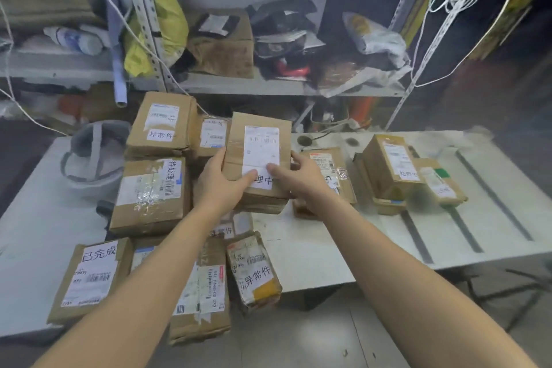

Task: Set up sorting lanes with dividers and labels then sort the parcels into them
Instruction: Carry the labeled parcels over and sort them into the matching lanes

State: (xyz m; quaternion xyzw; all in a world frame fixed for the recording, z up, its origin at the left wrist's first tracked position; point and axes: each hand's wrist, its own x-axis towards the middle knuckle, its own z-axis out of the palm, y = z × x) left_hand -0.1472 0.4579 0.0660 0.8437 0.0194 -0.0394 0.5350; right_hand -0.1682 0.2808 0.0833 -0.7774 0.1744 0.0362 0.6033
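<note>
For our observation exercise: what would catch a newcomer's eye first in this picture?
The left hand and right hand grip a parcel at the centre, thumbs on top. Around it, other parcels crowd the left half of the white table. Behind, a metal shelf holds jumbled bags, among them a yellow bag.

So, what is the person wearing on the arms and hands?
The left hand and right hand are bare: no gloves, no rings seen. The left forearm and right forearm are uncovered to the frame's edge, with no sleeve, watch or bracelet.
</note>
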